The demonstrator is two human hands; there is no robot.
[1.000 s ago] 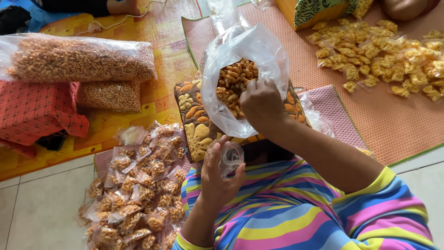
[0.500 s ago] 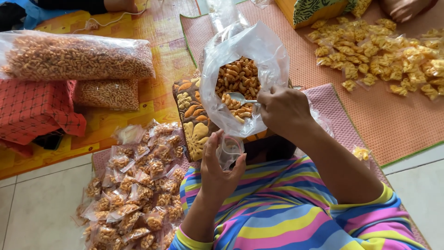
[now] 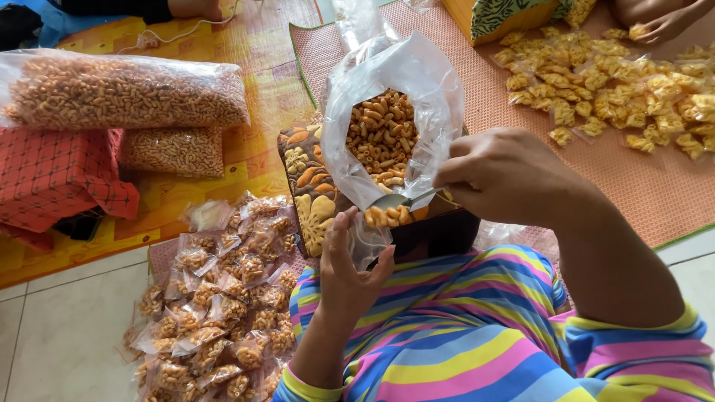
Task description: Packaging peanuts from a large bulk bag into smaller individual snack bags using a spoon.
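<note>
A: What is held in the right hand (image 3: 514,179)?

B: A metal spoon (image 3: 398,202) is gripped between its fingers. The spoon is loaded with orange curled snacks (image 3: 386,216) and is pointed toward nine o'clock from the hand, just below the mouth of the big plastic bag (image 3: 391,119).

A: And the left hand (image 3: 348,268)?

B: A small clear bag (image 3: 369,242) is pinched between its thumb and fingers, with the fingers raised upright. The little bag is seen at about one o'clock from the palm, directly under the spoon's bowl, touching or nearly touching it; which of the two cannot be told.

A: Where is the big bag placed?

B: It is stood open at twelve o'clock from both hands, on a box with a flower pattern (image 3: 305,186). Its inside is filled with the same curled snacks.

A: What is laid around it?

B: A heap of small filled packets (image 3: 223,298) is spread on the floor at nine o'clock from the left hand. Two large sealed bags of snacks (image 3: 126,93) are laid at ten o'clock, beside a red checked cloth (image 3: 52,179). Yellow packets (image 3: 611,82) are scattered on the mat (image 3: 491,97) at one o'clock, where another person's hand (image 3: 663,26) is seen.
</note>
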